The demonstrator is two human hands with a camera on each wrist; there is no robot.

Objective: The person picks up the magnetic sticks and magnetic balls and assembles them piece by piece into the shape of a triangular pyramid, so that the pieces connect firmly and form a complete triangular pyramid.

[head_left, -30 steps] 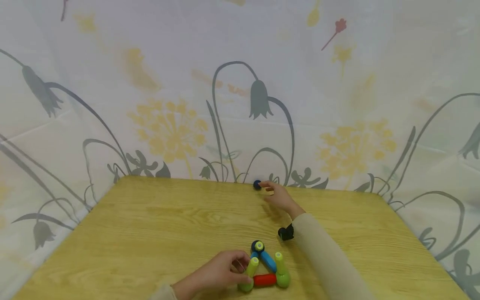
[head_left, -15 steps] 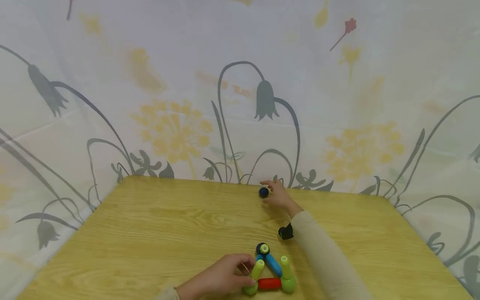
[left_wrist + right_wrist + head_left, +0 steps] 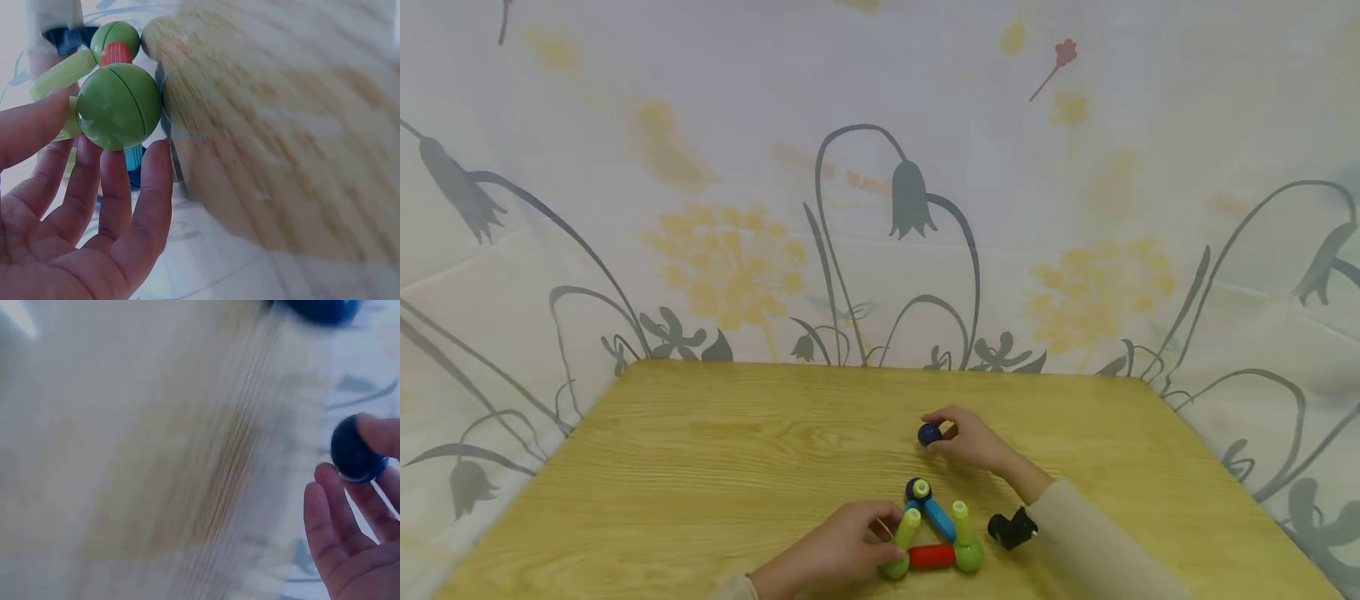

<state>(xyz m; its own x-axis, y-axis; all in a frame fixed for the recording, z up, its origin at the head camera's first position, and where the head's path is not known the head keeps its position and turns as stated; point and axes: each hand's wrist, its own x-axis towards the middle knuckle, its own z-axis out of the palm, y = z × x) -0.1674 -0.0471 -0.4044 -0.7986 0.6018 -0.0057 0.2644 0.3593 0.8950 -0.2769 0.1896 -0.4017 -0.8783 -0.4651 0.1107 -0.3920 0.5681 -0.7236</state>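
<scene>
A triangular frame of toy building balls and rods stands before me: a red rod (image 3: 932, 557) joins two green balls (image 3: 968, 557), and blue rods (image 3: 939, 521) run back to a dark blue ball. Yellow-green rods (image 3: 962, 523) rise from the corners. My left hand (image 3: 842, 546) grips the frame's left corner; in the left wrist view its thumb and fingers surround the near green ball (image 3: 119, 106). Beyond the frame, my right hand (image 3: 973, 442) pinches a separate dark blue ball (image 3: 928, 434) between thumb and fingers. The right wrist view also shows this loose ball (image 3: 354, 450).
A wood-grain table (image 3: 737, 450) spreads beneath both hands. A wall covering (image 3: 880, 275) printed with flowers borders its far edge. A small black device (image 3: 1011, 528) sits by the right sleeve (image 3: 1090, 533), to the right of the frame.
My right hand has taken hold of the loose dark blue ball near the table's far edge and drawn it toward me. The left hand keeps its grip on the frame.
</scene>
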